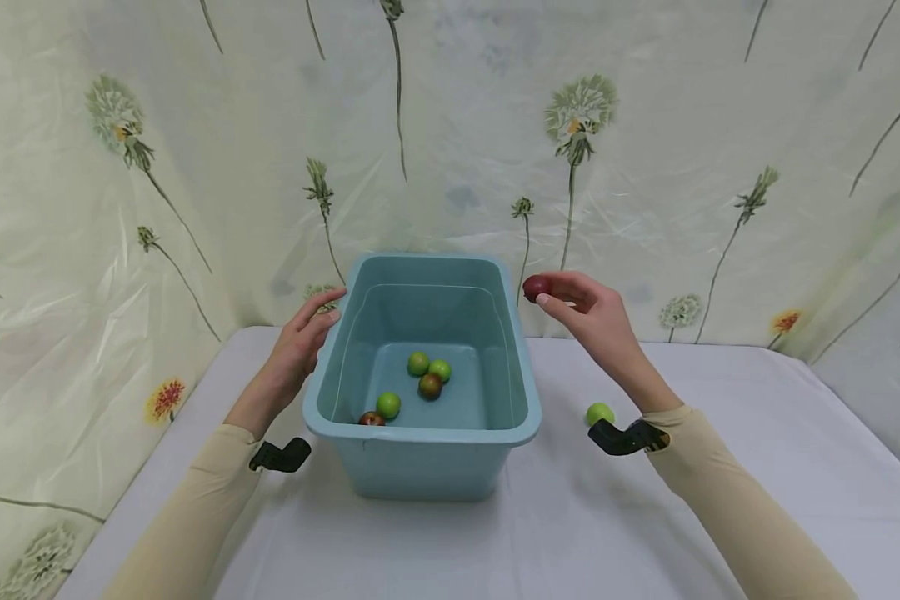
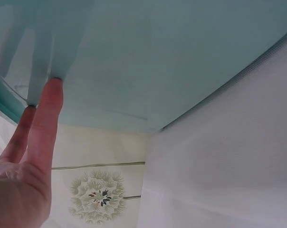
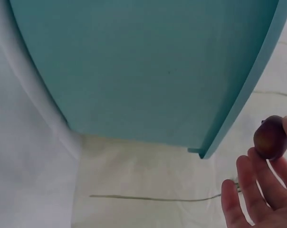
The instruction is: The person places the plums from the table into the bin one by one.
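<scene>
A dark red plum-like fruit (image 1: 536, 288) is pinched between thumb and fingertips of my right hand (image 1: 591, 321), beside the right rim of a blue plastic tub (image 1: 420, 435). In the right wrist view the same fruit (image 3: 272, 137) looks dark purple-red, held off the tub's outer wall. My left hand (image 1: 297, 343) touches the tub's left side with extended fingers; in the left wrist view its fingertips (image 2: 53, 88) meet the outer wall. Inside the tub lie several small round fruits, among them a green one (image 1: 388, 405) and a reddish-brown one (image 1: 431, 385).
One green fruit (image 1: 599, 413) lies on the white-covered table (image 1: 607, 525), right of the tub and partly behind the right wrist's black camera mount (image 1: 628, 437). A dandelion-print curtain (image 1: 450, 125) hangs behind the table and along its left side.
</scene>
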Available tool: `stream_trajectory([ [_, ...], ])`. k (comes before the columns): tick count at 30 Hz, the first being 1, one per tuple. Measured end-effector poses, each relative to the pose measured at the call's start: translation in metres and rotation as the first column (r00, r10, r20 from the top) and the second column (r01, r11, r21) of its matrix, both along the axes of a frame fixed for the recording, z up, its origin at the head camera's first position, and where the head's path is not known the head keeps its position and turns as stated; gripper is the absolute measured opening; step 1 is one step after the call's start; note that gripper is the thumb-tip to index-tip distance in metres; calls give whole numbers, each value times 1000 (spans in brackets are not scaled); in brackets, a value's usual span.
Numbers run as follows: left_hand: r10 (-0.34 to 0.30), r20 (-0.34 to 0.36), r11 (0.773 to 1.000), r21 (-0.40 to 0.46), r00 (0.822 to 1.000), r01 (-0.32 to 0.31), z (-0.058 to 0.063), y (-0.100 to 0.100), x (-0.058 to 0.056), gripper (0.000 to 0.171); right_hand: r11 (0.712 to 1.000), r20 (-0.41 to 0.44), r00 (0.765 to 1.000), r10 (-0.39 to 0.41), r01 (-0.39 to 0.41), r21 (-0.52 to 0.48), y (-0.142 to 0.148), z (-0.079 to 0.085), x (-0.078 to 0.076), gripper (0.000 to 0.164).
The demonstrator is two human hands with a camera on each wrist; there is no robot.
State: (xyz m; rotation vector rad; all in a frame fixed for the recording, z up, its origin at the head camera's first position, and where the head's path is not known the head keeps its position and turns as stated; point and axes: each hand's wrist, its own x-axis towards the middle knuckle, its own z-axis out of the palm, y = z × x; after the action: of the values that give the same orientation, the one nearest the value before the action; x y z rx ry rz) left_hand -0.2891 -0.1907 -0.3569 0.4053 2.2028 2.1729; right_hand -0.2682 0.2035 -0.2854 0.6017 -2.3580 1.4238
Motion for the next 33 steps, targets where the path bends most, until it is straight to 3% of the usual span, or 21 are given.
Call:
stream_trajectory([
  [12,-1,-5,1000,7,1000,1,0,-1,1,48,993,-27,994,103,-104,-46,-13,11,-6,35],
  [28,-6,-12,1000,2,1000,6,0,-1,2,51,983,-36,990,137,-131,127,-39,23,-3,35],
  [33,-7,-7,1000,4,1000,7,0,0,1,50,967,-44,980,194,-184,177,-37,9,-24,34],
])
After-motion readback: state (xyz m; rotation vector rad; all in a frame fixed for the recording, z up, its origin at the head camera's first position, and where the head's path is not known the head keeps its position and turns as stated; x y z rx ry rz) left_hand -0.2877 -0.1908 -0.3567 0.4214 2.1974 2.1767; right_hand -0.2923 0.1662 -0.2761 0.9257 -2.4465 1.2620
